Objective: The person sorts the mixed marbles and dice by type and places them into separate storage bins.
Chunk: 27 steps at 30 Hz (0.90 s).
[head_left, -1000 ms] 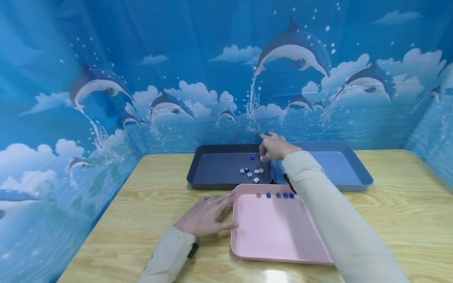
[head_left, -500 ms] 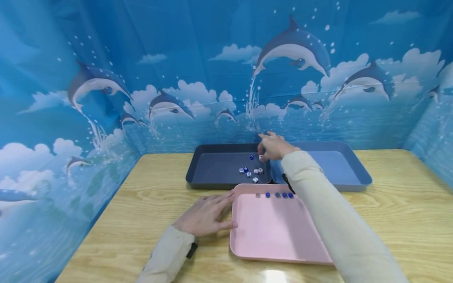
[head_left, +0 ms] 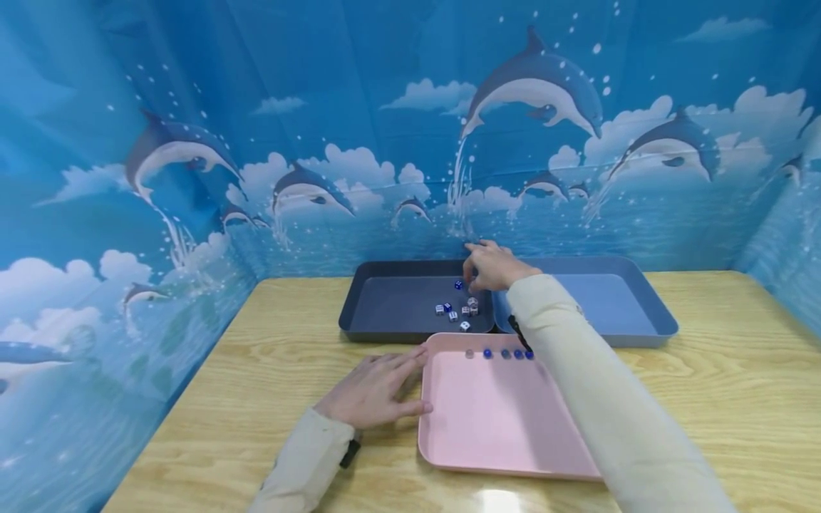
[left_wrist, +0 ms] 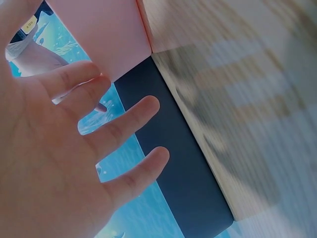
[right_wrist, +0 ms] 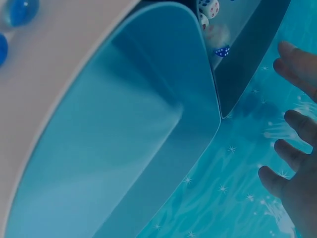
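Observation:
My right hand (head_left: pixel 494 268) hovers over the inner right end of the dark grey tray (head_left: pixel 398 326), thumb and fingers apart and nothing between them. A blurred white die (right_wrist: pixel 216 35) is in motion just below it. Several white dice (head_left: pixel 452 316) and two blue dice (head_left: pixel 458 284) lie on the right side of this tray. My left hand (head_left: pixel 368 393) spreads its fingers at the left rim of the pink tray (head_left: pixel 487 427), thumb and index fingertip right at the edge. Glass marbles (head_left: pixel 487 353), clear and blue, line the far side of the pink tray.
A blue-grey tray (head_left: pixel 618 303) stands right of the dark one, partly behind my right sleeve (head_left: pixel 596 377). Both back onto a dolphin-print curtain (head_left: pixel 385 142). The pink tray sits nearer on the wooden table (head_left: pixel 256 356).
My right hand has let go of the white die, which has dropped toward the other dice in the dark tray. The left hand stays at the pink tray's rim.

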Each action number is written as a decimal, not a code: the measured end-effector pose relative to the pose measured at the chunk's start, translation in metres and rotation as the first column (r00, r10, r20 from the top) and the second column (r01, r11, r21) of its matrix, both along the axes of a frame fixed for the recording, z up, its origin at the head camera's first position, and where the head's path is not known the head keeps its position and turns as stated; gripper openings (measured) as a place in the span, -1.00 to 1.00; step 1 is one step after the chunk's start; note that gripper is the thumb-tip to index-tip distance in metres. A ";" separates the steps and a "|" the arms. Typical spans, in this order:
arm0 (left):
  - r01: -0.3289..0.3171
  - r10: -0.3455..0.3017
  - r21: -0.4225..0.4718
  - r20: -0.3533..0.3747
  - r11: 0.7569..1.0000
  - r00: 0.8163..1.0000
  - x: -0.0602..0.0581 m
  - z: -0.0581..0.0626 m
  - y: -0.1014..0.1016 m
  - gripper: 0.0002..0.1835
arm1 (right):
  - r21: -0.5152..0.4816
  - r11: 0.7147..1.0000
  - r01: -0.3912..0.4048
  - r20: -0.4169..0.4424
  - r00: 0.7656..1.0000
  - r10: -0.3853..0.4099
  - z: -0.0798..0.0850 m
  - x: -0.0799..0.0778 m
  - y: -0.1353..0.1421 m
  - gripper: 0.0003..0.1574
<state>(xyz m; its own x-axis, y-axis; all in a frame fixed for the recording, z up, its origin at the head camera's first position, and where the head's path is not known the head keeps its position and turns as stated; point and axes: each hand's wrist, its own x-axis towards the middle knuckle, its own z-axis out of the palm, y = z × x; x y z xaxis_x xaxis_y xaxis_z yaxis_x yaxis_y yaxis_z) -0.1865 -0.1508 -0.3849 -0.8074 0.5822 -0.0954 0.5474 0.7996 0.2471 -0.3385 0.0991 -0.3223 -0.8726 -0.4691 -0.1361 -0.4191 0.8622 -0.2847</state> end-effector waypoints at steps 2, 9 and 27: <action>0.002 -0.002 0.003 -0.002 1.000 1.000 0.000 0.001 0.000 -0.12 | 0.001 1.000 -0.009 -0.008 1.000 0.009 0.002 0.001 0.000 -0.82; 0.002 -0.002 0.003 0.003 1.000 1.000 0.000 0.001 0.000 -0.13 | 0.025 0.999 -0.021 -0.016 1.000 0.022 0.004 0.001 0.001 -0.81; 0.014 -0.014 0.007 -0.003 1.000 1.000 -0.001 0.000 -0.001 -0.13 | -0.014 0.999 -0.043 -0.029 0.999 0.042 0.004 0.005 0.009 -0.88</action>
<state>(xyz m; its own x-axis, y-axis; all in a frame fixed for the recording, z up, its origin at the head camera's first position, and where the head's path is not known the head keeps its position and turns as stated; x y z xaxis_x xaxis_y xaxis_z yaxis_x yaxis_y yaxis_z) -0.1873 -0.1518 -0.3852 -0.7994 0.5942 -0.0887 0.5594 0.7899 0.2512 -0.3333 0.1083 -0.3182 -0.8552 -0.5077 -0.1044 -0.4635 0.8393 -0.2842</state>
